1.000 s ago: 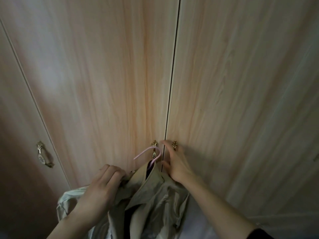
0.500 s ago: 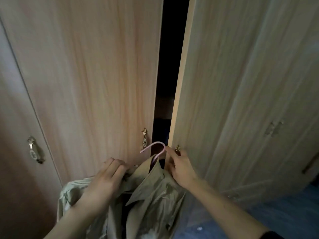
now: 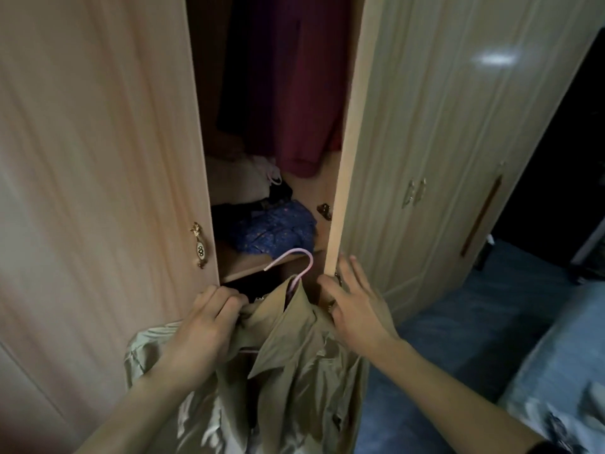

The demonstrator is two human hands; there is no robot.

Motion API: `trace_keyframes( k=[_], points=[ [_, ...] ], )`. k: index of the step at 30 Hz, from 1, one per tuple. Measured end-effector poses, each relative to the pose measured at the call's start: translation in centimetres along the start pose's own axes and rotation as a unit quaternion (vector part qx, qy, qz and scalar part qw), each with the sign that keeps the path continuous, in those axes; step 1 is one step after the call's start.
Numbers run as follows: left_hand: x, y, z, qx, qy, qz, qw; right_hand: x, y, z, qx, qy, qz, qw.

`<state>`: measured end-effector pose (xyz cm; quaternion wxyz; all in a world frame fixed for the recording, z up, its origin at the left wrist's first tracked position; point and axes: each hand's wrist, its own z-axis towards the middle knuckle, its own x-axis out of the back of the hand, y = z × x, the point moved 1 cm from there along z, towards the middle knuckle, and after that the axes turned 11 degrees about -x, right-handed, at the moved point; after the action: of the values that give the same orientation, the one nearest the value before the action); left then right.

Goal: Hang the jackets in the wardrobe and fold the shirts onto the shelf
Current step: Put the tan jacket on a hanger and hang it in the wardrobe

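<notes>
step in hand: getting the wardrobe open to hang the jacket (image 3: pixel 294 348). right door (image 3: pixel 347 158) is swung out, edge-on to us, gap wide enough to see in. left door (image 3: pixel 98 158) looks shut.

grips:
- left hand (image 3: pixel 203 326) clenched on the jacket's collar/shoulder, holding it up just in front of the opening. beige jacket is on a pink hanger (image 3: pixel 294 263), hook up and free, pointing into the gap.
- right hand (image 3: pixel 353 306) fingers spread and straight, at the lower edge of the right door, grasping nothing. looks like contact with the edge, can't confirm.

next move, my read: door likely needs more swing, then lift the hanger well up. rail is not in view, somewhere above the frame. a dark red garment (image 3: pixel 294 93) hangs inside, so the hook has to go beside it. jacket is long and slack, could snag on the shelf (image 3: pixel 262 267) edge going in.

inside: shelf low down with a loose pile, blue patterned cloth (image 3: pixel 275 231), pale and dark items behind. shirts for folding can't be picked out.

room: dim. brass handle (image 3: pixel 199 245) on left door. paler cupboard doors (image 3: pixel 458 142) to the right, blue floor (image 3: pixel 458 339), pale cloth at bottom right corner.
</notes>
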<state>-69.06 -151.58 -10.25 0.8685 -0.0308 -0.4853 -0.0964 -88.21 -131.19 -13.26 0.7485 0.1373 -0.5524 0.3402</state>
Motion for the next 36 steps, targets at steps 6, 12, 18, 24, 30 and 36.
trace_keyframes(
  k=[6,12,18,24,30,36],
  points=[
    [-2.5,2.9,4.4,-0.054,0.042,-0.023,0.997,2.1,5.7,-3.0,-0.041,0.015,0.007,0.999],
    [-6.5,5.8,9.4,-0.107,0.046,-0.034,0.993,4.0,12.0,-4.8,-0.104,0.017,0.021,0.994],
    [-8.1,9.7,13.1,-0.118,0.012,-0.041,0.992,5.8,17.4,-4.4,-0.133,-0.014,0.044,0.99],
    [-8.1,12.3,15.2,-0.12,-0.015,-0.023,0.992,7.3,20.7,-2.5,-0.131,-0.027,0.014,0.991],
    [-8.3,12.9,16.1,-0.13,-0.008,-0.013,0.991,7.0,22.1,-2.1,-0.095,-0.024,0.024,0.995],
    [-8.5,13.3,16.5,-0.135,-0.021,-0.028,0.99,6.8,22.3,-2.2,-0.095,-0.022,0.035,0.995]
  ],
)
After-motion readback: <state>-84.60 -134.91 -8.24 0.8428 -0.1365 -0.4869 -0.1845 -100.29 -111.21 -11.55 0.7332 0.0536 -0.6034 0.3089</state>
